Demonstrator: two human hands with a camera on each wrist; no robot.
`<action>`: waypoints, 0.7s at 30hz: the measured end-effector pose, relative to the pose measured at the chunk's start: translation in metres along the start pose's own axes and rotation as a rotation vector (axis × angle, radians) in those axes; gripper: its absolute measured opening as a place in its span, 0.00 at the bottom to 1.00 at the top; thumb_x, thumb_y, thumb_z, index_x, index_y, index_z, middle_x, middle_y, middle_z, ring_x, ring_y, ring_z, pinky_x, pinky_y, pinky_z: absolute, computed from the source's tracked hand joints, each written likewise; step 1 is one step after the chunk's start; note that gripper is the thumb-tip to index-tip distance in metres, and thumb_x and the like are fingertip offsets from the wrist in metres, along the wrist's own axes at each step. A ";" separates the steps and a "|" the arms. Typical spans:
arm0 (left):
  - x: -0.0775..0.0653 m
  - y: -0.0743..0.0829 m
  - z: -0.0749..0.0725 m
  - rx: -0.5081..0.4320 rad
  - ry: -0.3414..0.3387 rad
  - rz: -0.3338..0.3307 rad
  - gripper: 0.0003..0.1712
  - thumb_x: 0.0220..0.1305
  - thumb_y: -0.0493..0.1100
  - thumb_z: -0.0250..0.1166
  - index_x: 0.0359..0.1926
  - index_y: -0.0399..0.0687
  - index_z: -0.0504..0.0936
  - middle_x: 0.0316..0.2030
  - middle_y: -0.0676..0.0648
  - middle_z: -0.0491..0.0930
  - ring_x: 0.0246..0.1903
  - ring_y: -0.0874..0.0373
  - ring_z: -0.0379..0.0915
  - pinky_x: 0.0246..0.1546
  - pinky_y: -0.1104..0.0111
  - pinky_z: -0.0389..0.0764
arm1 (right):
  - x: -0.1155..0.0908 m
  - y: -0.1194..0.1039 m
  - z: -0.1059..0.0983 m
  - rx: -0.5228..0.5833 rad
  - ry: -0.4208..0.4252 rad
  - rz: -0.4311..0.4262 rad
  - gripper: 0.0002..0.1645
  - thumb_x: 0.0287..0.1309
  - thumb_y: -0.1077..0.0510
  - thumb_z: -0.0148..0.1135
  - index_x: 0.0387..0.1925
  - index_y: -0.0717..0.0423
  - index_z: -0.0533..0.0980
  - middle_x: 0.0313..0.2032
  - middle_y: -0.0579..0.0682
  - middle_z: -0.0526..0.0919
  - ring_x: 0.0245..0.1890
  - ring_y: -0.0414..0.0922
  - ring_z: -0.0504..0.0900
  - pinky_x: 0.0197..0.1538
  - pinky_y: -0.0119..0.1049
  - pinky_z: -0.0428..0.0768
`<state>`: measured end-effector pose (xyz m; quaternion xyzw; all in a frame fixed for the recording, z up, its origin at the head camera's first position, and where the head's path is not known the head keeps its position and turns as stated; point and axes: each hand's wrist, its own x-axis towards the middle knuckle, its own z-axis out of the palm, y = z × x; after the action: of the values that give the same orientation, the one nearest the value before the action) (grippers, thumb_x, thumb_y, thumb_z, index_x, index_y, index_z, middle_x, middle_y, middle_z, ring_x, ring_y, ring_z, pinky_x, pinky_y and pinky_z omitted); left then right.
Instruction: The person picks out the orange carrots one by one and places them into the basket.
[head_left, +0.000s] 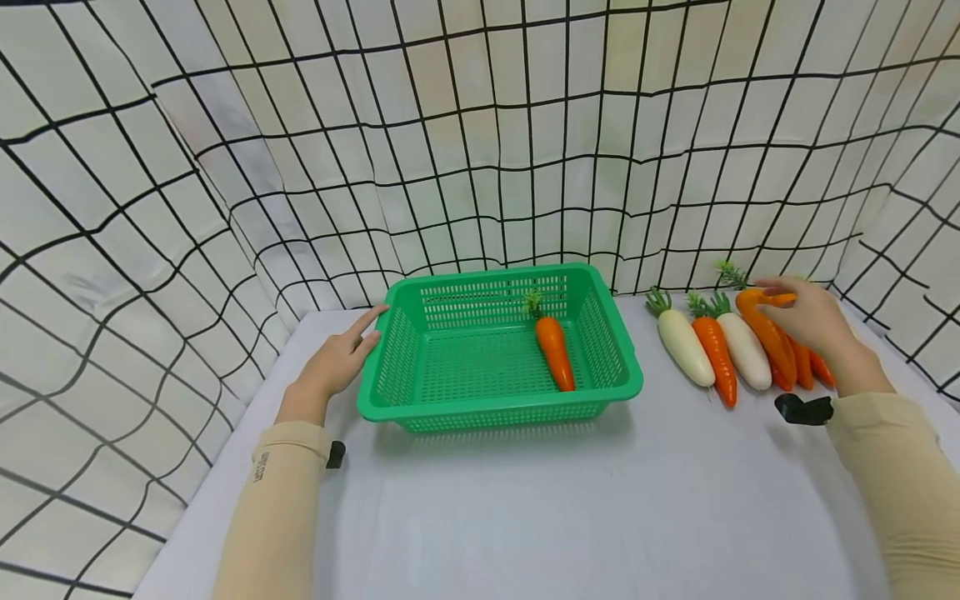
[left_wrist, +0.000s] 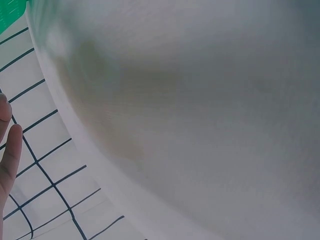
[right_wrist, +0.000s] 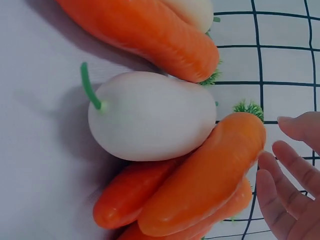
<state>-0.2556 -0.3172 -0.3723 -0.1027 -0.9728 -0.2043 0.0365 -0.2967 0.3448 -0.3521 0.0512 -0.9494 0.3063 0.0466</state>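
Note:
My left hand (head_left: 330,367) rests with its fingertips on the left rim of a green plastic basket (head_left: 495,409). One orange carrot (head_left: 555,354) with a leafy green top lies in the basket's right half. Over a group of vegetables at the right is my right hand (head_left: 813,321), its fingers loosely bent beside the top end of an orange carrot (right_wrist: 210,175). In the right wrist view, thumb and fingers are apart and not wrapped round it. That carrot lies on other carrots (right_wrist: 127,195), beside a white radish (right_wrist: 150,117).
Left of the right hand lie another white radish (head_left: 686,350) and a redder carrot (head_left: 717,358), tops toward the back. A black-lined white grid wall (head_left: 495,133) closes off the back and sides. All stands on a white tabletop (head_left: 510,517).

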 end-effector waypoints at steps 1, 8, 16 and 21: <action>0.000 0.000 0.000 0.001 -0.001 -0.001 0.35 0.82 0.63 0.37 0.82 0.59 0.50 0.37 0.34 0.81 0.40 0.38 0.80 0.39 0.44 0.78 | 0.001 0.001 0.001 -0.003 0.002 0.003 0.29 0.76 0.61 0.52 0.72 0.70 0.63 0.63 0.78 0.65 0.56 0.75 0.69 0.54 0.70 0.72; -0.001 0.001 -0.002 0.001 -0.005 -0.008 0.35 0.82 0.64 0.37 0.82 0.60 0.50 0.37 0.34 0.81 0.38 0.39 0.79 0.36 0.46 0.77 | 0.008 0.008 0.005 -0.022 -0.050 0.022 0.34 0.72 0.61 0.56 0.72 0.74 0.58 0.63 0.81 0.62 0.60 0.77 0.63 0.59 0.72 0.65; -0.001 0.003 -0.002 0.000 -0.018 -0.017 0.35 0.82 0.64 0.37 0.82 0.60 0.49 0.32 0.37 0.80 0.33 0.43 0.78 0.33 0.50 0.77 | 0.012 0.007 0.010 -0.085 -0.106 0.093 0.43 0.70 0.58 0.60 0.75 0.73 0.51 0.63 0.83 0.58 0.58 0.77 0.62 0.60 0.75 0.62; -0.001 0.002 -0.001 -0.005 -0.017 -0.016 0.35 0.82 0.64 0.37 0.82 0.61 0.49 0.28 0.40 0.78 0.31 0.45 0.76 0.31 0.53 0.75 | 0.014 0.004 0.009 -0.103 -0.107 0.104 0.41 0.69 0.61 0.59 0.74 0.74 0.51 0.62 0.82 0.59 0.57 0.76 0.63 0.59 0.75 0.63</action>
<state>-0.2543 -0.3163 -0.3706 -0.0967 -0.9734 -0.2062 0.0262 -0.3114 0.3414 -0.3600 0.0155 -0.9664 0.2560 -0.0178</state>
